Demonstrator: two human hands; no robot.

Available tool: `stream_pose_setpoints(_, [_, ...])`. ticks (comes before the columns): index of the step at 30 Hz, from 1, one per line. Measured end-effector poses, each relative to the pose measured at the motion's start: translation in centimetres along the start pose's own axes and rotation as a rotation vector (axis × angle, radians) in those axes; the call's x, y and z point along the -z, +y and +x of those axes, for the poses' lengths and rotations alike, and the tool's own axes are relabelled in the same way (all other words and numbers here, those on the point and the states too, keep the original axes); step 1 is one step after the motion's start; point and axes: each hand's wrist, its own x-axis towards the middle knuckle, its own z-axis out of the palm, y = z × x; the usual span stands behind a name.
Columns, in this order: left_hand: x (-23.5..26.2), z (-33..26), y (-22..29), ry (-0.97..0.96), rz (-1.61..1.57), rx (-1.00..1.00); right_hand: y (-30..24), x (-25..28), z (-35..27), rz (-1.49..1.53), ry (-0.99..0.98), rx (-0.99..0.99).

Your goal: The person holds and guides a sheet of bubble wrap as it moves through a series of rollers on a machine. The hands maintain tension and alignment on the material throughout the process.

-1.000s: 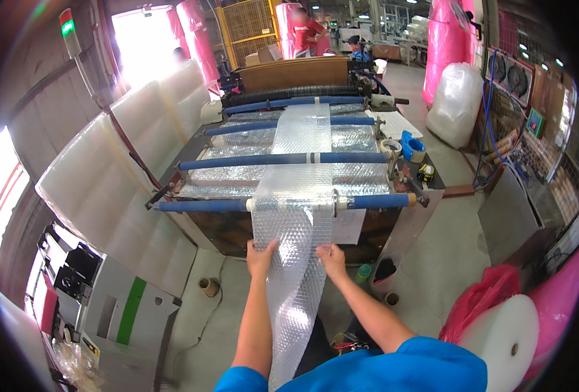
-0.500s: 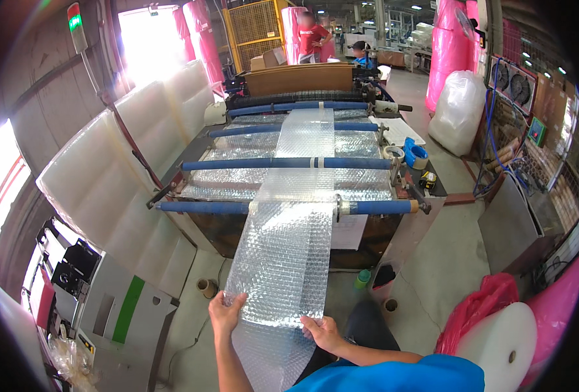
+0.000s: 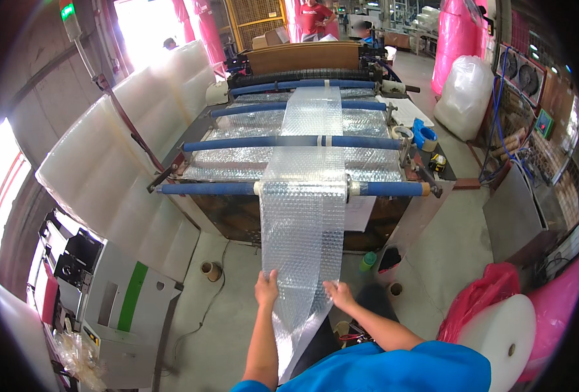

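Observation:
A long clear strip of bubble wrap [image 3: 302,222] runs over several blue rollers [image 3: 214,189] and hangs down from the nearest one. My left hand [image 3: 267,288] is closed on the strip's left edge. Gripping its right edge at almost the same height is my right hand [image 3: 339,294], thumb on top. Between my hands the sheet is spread fairly flat; below them it narrows and falls past my legs, where its end is hidden by my body. Silvery bubble sheeting [image 3: 237,163] lies beneath the rollers on the machine.
Tape rolls [image 3: 424,134] and a tape measure [image 3: 437,163] sit at the machine's right corner. A green bottle [image 3: 368,261] and cardboard cores [image 3: 211,270] stand on the floor. A grey machine [image 3: 126,320] is at left, a white foam roll [image 3: 501,336] at right. A person in red [image 3: 315,19] stands far back.
Both hands have moved up and to the right in the picture, still holding the strip's edges. The strip now hangs straighter from the roller. The view has shifted slightly.

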Motion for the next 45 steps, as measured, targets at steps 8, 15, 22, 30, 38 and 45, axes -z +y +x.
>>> stream_pose_setpoints(8, [-3.1,0.8,-0.1,0.043,0.089,0.056,2.0,-0.7,2.8,-0.137,0.147,-0.048])
stream_pose_setpoints(15, [-2.8,0.7,-0.4,0.072,-0.007,0.045,0.8,-0.6,2.0,-0.008,0.095,-0.039])
stream_pose_setpoints(22, [-3.6,2.4,-1.9,0.067,-0.065,0.123,0.6,-0.4,1.9,-0.078,0.082,-0.006])
stream_pose_setpoints(30, [-2.3,1.0,-0.9,0.213,-0.251,0.044,-0.5,0.1,1.0,-0.155,0.037,-0.065])
stream_pose_setpoints(38, [-2.3,2.3,-2.8,0.107,-0.200,0.022,-0.7,0.2,1.0,0.011,0.010,-0.047])
stream_pose_setpoints(45, [-1.6,7.8,3.6,0.123,-0.249,-0.146,-5.1,2.9,7.6,0.001,0.023,0.137])
